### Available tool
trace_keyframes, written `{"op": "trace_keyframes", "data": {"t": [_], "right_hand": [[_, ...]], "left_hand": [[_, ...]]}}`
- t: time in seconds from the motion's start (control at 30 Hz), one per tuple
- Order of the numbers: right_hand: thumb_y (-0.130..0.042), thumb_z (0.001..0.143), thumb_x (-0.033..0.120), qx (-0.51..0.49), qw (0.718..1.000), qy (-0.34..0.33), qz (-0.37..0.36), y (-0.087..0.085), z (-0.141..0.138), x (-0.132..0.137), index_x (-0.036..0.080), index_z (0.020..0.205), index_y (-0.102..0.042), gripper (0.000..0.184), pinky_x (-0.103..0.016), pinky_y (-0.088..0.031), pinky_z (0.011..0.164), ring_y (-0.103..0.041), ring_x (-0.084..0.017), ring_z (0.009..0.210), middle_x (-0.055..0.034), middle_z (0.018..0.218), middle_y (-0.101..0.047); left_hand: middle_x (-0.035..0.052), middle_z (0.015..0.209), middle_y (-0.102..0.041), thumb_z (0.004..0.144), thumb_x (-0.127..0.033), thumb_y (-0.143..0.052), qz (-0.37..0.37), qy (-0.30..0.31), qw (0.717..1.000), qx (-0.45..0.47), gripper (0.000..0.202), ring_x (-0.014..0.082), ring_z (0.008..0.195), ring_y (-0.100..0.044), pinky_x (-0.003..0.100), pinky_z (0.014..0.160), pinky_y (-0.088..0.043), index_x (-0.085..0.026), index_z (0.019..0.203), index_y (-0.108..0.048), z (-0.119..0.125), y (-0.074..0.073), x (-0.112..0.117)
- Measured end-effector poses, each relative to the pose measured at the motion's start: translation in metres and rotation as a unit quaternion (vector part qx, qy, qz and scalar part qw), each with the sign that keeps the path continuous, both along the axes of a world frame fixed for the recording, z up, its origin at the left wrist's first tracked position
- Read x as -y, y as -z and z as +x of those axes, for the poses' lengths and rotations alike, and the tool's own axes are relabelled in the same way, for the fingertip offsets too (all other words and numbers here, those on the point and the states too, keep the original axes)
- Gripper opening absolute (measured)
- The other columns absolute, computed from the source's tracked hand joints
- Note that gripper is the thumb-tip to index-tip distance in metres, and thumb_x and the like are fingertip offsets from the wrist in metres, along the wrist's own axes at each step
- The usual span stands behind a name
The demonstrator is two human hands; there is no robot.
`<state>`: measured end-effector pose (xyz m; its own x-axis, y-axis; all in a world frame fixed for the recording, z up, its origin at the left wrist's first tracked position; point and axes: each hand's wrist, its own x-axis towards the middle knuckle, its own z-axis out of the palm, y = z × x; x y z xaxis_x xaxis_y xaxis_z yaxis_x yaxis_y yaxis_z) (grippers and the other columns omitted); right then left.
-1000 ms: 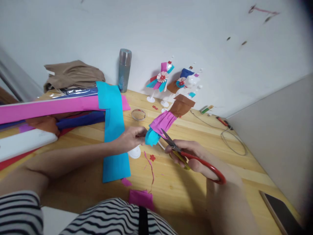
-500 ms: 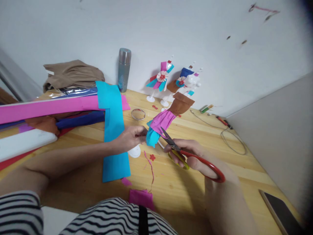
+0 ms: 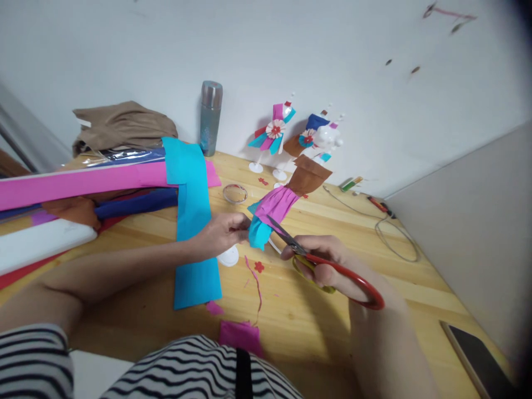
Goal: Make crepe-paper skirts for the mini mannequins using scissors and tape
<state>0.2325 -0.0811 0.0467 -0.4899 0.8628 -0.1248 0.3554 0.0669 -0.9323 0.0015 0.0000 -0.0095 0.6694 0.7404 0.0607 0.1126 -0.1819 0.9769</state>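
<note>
My left hand (image 3: 222,233) is closed on the blue end of a pleated crepe-paper piece (image 3: 279,200) that runs from blue through magenta to brown, held just above the wooden table (image 3: 299,321). My right hand (image 3: 332,266) grips red-and-yellow scissors (image 3: 328,266). Their blades are nearly closed on the piece where blue meets magenta. A thin magenta paper strip (image 3: 254,280) lies on the table below the piece.
A blue paper sheet (image 3: 192,221) and long pink, dark blue and white rolls (image 3: 83,185) lie at left. Two paper-dressed figures (image 3: 291,136) and a grey flask (image 3: 210,117) stand by the wall. A tape ring (image 3: 235,194), cable (image 3: 394,238), phone (image 3: 477,360) and magenta scrap (image 3: 240,335) lie around.
The scissor blades have gone from open to nearly closed on the paper piece. The left hand keeps its grip, and the piece has barely shifted.
</note>
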Motion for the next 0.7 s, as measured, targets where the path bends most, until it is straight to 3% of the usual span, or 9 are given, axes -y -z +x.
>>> {"op": "trace_keyframes", "data": {"t": [0.4, 0.7], "right_hand": [[-0.059, 0.072, 0.069, 0.028, 0.999, 0.024, 0.002, -0.0071, -0.0041, 0.0017, 0.014, 0.086, -0.063, 0.058, -0.023, -0.019, 0.043, -0.024, -0.007, 0.047, 0.0060, 0.054, -0.033], [-0.049, 0.065, 0.083, 0.039, 0.999, -0.005, 0.006, -0.0062, 0.0014, 0.0023, 0.015, 0.091, -0.061, 0.074, -0.026, -0.025, 0.048, -0.032, -0.010, 0.053, 0.0018, 0.062, -0.043]], "left_hand": [[0.0027, 0.073, -0.063, 0.077, -0.023, -0.059, -0.060, -0.011, 0.997, 0.055, 0.011, 0.0134, 0.072, -0.058, 0.026, 0.068, -0.044, -0.013, 0.075, -0.057, 0.0018, 0.0013, 0.0005], [-0.0038, 0.066, -0.057, 0.073, -0.026, -0.061, -0.076, -0.047, 0.995, 0.044, 0.012, 0.0065, 0.057, -0.045, 0.019, 0.053, -0.033, -0.015, 0.073, -0.055, 0.0026, 0.0032, 0.0002]]}}
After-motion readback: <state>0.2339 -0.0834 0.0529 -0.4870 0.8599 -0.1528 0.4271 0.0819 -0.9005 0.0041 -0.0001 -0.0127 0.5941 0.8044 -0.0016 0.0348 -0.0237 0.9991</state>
